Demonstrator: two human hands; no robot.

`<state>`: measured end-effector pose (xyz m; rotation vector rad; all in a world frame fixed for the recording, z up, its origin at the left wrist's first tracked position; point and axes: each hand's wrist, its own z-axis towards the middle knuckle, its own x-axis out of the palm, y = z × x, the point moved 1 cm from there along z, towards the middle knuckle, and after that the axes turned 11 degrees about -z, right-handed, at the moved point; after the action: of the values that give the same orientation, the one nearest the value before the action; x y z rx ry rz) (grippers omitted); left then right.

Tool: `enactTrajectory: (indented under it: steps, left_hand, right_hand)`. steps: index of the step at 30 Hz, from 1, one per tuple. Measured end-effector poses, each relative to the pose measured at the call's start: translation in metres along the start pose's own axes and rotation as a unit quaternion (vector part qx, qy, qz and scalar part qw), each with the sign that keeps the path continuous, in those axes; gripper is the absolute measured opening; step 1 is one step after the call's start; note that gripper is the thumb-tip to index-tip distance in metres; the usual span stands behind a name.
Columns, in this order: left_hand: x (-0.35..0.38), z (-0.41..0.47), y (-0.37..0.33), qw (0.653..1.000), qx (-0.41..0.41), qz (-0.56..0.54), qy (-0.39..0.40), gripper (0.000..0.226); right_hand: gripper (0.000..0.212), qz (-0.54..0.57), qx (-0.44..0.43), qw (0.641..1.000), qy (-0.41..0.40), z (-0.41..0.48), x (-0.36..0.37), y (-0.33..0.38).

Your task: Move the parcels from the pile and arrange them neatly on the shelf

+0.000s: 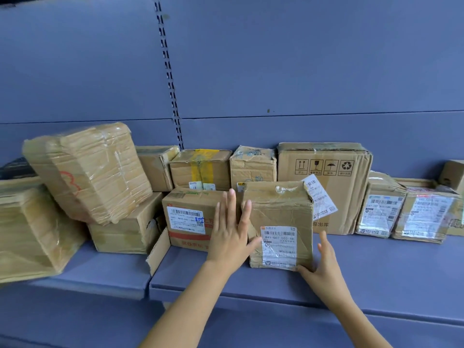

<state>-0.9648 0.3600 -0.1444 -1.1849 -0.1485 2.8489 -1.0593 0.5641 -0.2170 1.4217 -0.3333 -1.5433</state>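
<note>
Our taped box (278, 222) stands on the shelf (376, 272). Our grip is open: left hand (229, 232) flat against its left edge, right hand (324, 267) at its lower corner. Probably light, stiff, tape-slick; we'd squeeze opposite sides.

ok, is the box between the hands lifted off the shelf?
No, the box rests on the shelf, with the left hand and right hand open at its sides.

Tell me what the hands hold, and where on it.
No grip: the taped parcel stands on the shelf, left hand flat against its left edge, right hand touching its lower right corner.
</note>
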Motion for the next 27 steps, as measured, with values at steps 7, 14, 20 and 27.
enactTrajectory:
  steps: [7, 14, 20, 27]
  left_hand:
    - [-0.035, -0.034, 0.031, 0.999, 0.043, 0.011, -0.02, 0.093]
    - [-0.114, -0.083, 0.114, 0.997, -0.014, 0.062, -0.048, 0.087]
    - [-0.206, -0.144, 0.203, 0.985, -0.093, 0.126, -0.067, 0.078]
    - [-0.283, -0.217, 0.282, 0.964, -0.165, 0.201, -0.048, 0.079]
  right_hand:
    - [0.069, 0.041, -0.148, 0.929, -0.337, -0.048, 0.044, 0.077]
    - [0.057, 0.111, -0.266, 0.94, -0.181, -0.067, 0.13, 0.204]
    - [0.063, 0.116, -0.318, 0.937, -0.084, -0.086, 0.214, 0.301]
    - [0.06, 0.129, -0.359, 0.924, -0.003, -0.114, 0.297, 0.377]
